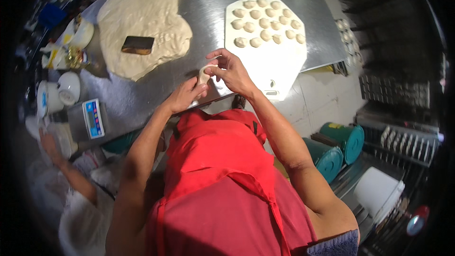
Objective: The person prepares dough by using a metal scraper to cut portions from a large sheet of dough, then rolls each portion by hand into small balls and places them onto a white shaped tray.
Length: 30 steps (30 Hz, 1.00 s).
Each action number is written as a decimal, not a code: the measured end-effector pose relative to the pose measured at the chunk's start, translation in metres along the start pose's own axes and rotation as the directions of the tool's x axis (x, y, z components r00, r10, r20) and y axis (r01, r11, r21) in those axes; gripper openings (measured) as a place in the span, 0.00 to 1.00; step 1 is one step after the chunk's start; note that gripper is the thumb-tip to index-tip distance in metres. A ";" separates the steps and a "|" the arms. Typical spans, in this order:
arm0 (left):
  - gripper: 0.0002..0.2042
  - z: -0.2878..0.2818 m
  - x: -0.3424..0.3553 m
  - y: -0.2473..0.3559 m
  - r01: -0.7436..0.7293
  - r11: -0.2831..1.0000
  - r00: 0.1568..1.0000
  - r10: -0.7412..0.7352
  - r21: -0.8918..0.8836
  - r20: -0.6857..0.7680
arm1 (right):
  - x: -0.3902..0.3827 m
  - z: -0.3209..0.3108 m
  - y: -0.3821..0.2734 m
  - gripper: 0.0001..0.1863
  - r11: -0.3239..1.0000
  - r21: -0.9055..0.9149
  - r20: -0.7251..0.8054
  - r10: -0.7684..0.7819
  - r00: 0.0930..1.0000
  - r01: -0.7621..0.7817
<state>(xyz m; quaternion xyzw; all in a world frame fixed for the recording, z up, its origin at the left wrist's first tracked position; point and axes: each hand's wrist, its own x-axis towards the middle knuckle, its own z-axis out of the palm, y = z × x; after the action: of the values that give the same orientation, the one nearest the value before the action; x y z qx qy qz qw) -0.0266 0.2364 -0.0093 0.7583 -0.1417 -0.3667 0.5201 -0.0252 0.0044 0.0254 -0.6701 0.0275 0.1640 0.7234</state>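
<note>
A small strip of pale dough [204, 75] is held up between my two hands, over the near edge of the metal table [206, 0]. My left hand [186, 96] grips its lower end with closed fingers. At its upper end, the thumb and fingers of my right hand [232, 73] pinch it. To the left spreads a big slab of dough [142, 9], and a dark dough scraper with a brownish edge [137, 45] rests on it. Beyond my right hand lies a white board [265, 68] with several small dough balls [266, 34] in rough rows.
A digital scale [93, 118] and white tubs [69, 87] stand at the table's left. Another person's hand [49, 144] reaches among containers at the lower left. Green lidded bins [327, 161], a white bin [377, 192] and racks with trays [407, 144] stand right.
</note>
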 end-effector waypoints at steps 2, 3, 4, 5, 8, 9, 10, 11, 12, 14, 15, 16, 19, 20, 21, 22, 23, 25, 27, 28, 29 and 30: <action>0.21 -0.003 0.007 0.003 -0.050 0.985 0.999 0.052 0.163 -0.006 | 0.003 0.004 0.003 0.16 0.963 -0.268 -0.079 -0.007 0.997 -0.014; 0.20 -0.003 0.009 0.003 -0.070 0.945 0.995 0.088 0.319 -0.043 | 0.002 0.007 0.002 0.19 0.874 -0.483 -0.103 0.013 0.995 -0.062; 0.15 -0.004 0.008 0.010 -0.265 0.841 0.941 0.333 0.472 -0.063 | -0.003 0.018 -0.008 0.27 0.835 -0.531 -0.121 0.094 0.988 -0.144; 0.15 -0.005 0.010 0.019 -0.280 0.842 0.941 0.337 0.462 -0.044 | -0.013 0.028 -0.017 0.28 0.765 -0.631 -0.138 0.049 0.989 -0.127; 0.12 0.011 0.025 0.042 -0.349 0.797 0.899 0.433 0.493 -0.064 | -0.018 0.025 -0.014 0.25 0.917 -0.345 -0.295 0.096 0.951 -0.199; 0.12 0.018 0.031 0.048 -0.356 0.795 0.898 0.436 0.491 -0.055 | -0.017 0.017 -0.013 0.23 0.896 -0.420 -0.364 -0.020 0.931 -0.145; 0.12 0.022 0.039 0.051 -0.298 0.804 0.928 0.370 0.515 -0.040 | -0.015 0.014 -0.014 0.21 0.864 -0.493 -0.420 -0.137 0.897 -0.099; 0.12 0.025 0.048 0.054 -0.241 0.807 0.953 0.303 0.539 -0.027 | -0.011 0.011 -0.016 0.21 0.866 -0.489 -0.429 -0.136 0.893 -0.103; 0.12 0.027 0.060 0.056 -0.256 0.783 0.948 0.317 0.567 -0.011 | -0.007 0.006 -0.016 0.19 0.854 -0.506 -0.444 -0.138 0.885 -0.120; 0.12 0.030 0.099 0.018 -0.285 0.799 0.941 0.339 0.529 -0.005 | -0.003 0.008 -0.023 0.15 0.783 -0.615 -0.398 -0.208 0.894 -0.091; 0.12 0.026 0.116 -0.017 -0.302 0.815 0.934 0.357 0.494 -0.017 | -0.008 0.019 -0.024 0.15 0.972 -0.233 -0.248 -0.096 0.964 0.036; 0.13 0.027 0.129 -0.019 -0.304 0.871 0.934 0.353 0.386 -0.062 | -0.016 0.029 -0.030 0.15 0.870 -0.461 -0.132 -0.262 0.956 0.175; 0.16 0.038 0.143 -0.009 -0.155 0.957 0.974 0.190 0.246 -0.125 | -0.020 -0.009 -0.018 0.15 0.923 -0.375 -0.210 0.006 0.978 -0.087; 0.17 0.047 0.146 0.013 -0.022 0.929 0.995 0.055 0.368 -0.080 | -0.018 -0.058 -0.015 0.14 0.952 -0.232 -0.203 0.155 0.967 -0.201; 0.18 0.053 0.149 0.018 0.153 0.968 0.986 -0.137 0.201 -0.091 | -0.016 -0.097 0.023 0.12 0.872 -0.490 -0.320 -0.197 0.927 0.017; 0.20 0.057 0.146 0.017 0.113 0.968 0.989 -0.088 0.223 -0.118 | -0.016 -0.140 0.052 0.13 0.700 -0.714 -0.296 -0.320 0.900 0.014; 0.21 0.059 0.136 0.009 0.092 0.967 0.987 -0.056 0.237 -0.153 | -0.020 -0.156 0.047 0.15 0.787 -0.609 -0.370 -0.175 0.912 -0.096; 0.22 0.064 0.124 -0.013 0.050 0.980 0.981 -0.012 0.194 -0.191 | -0.012 -0.178 0.049 0.14 0.833 -0.532 -0.392 -0.083 0.916 -0.152; 0.25 0.056 0.116 -0.019 -0.043 0.980 0.985 0.075 0.193 -0.158 | 0.003 -0.193 0.059 0.12 0.844 -0.534 -0.545 -0.288 0.787 -0.060; 0.26 0.060 0.114 -0.007 -0.022 0.967 0.985 0.065 0.254 -0.162 | 0.005 -0.204 0.061 0.13 0.872 -0.471 -0.535 -0.164 0.829 -0.132; 0.26 0.063 0.112 0.007 -0.001 0.949 0.985 0.055 0.315 -0.162 | 0.006 -0.207 0.068 0.13 0.881 -0.455 -0.531 -0.153 0.833 -0.128; 0.26 0.063 0.108 0.001 0.015 0.945 0.986 0.040 0.326 -0.162 | 0.007 -0.206 0.076 0.14 0.787 -0.606 -0.498 -0.268 0.825 -0.110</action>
<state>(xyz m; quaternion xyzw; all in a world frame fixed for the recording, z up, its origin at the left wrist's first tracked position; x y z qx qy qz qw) 0.0041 0.1285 -0.0642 0.8610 -0.1612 -0.2702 0.3997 -0.0024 -0.1924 -0.0700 -0.8852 0.1541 -0.0714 0.4330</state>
